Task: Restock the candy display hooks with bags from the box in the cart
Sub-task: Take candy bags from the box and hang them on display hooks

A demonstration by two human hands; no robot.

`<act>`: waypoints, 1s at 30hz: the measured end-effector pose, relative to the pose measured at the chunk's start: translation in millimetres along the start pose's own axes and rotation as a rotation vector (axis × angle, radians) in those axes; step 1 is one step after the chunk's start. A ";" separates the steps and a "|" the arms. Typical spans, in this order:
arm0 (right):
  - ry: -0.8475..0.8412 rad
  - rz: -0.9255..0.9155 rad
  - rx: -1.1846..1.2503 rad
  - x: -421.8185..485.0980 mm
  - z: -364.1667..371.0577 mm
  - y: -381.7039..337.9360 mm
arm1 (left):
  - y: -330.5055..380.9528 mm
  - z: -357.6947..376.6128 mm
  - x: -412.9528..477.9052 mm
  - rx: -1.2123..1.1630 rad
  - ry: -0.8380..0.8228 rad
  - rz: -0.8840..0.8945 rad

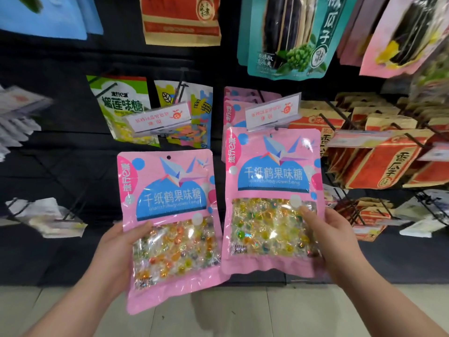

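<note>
Black display wall (60, 152) crowded with hung packets, right bag (272, 190) pinched by right hand (332, 239), top edge under price tag (273, 111), left bag (170, 215) gripped by left hand (116, 249), side edges touching, floor (243, 310) bare below.

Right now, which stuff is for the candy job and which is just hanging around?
For the job:
left pink candy bag
right pink candy bag
left hand
right hand
pink-bag hook

Just there:
green candy bag
teal seed bag
orange seed packs
</note>
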State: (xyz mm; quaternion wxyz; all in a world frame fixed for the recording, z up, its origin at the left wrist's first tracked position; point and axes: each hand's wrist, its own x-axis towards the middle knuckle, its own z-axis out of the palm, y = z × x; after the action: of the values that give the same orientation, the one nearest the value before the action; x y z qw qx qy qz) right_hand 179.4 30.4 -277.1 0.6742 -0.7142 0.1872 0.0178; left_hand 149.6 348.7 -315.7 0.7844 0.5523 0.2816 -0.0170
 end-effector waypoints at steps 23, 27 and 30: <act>0.103 -0.075 -0.137 88.6 39.0 -2.9 | 0.6 9.2 11.8 0.033 0.000 0.036; 0.129 -0.121 -0.215 118.0 48.1 -5.0 | -1.5 17.7 11.9 0.041 -0.026 0.016; 0.114 -0.106 -0.259 134.5 50.8 -6.4 | -3.2 22.4 12.1 0.056 -0.020 0.007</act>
State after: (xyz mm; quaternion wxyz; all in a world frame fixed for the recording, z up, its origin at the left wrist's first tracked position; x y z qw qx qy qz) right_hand 317.8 47.0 -312.9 0.5649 -0.8039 0.1832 -0.0344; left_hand 168.2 331.2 -318.8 0.7714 0.5751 0.2711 -0.0276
